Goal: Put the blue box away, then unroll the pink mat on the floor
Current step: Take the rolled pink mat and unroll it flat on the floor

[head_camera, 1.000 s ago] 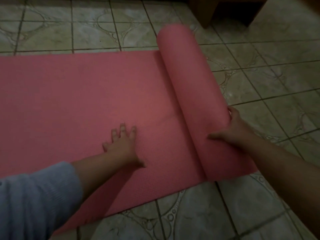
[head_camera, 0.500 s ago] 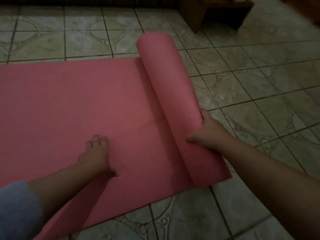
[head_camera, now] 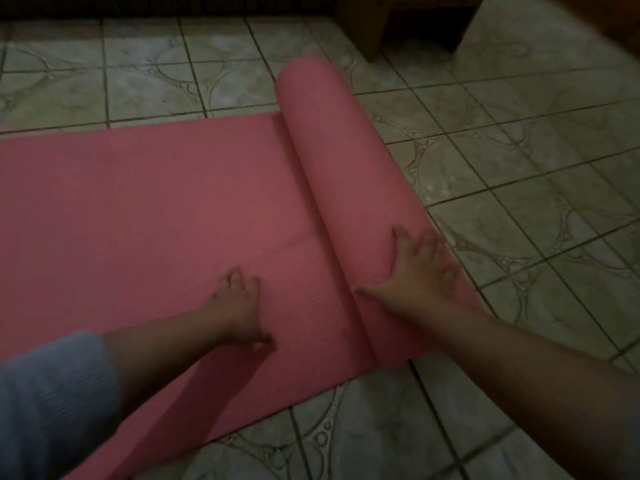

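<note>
The pink mat lies partly unrolled on the tiled floor, its flat part stretching to the left. Its rolled part runs from the near edge up to the far edge, right of the flat part. My left hand presses flat on the unrolled surface near the front edge. My right hand lies on top of the roll's near end with fingers spread. No blue box is in view.
A dark wooden piece of furniture stands on the floor at the back right. Patterned floor tiles extend to the right of the roll. A dark wall base runs along the top.
My right hand has come off the roll's right side and now lies spread on its top. My left hand stays pressed on the flat part of the mat.
</note>
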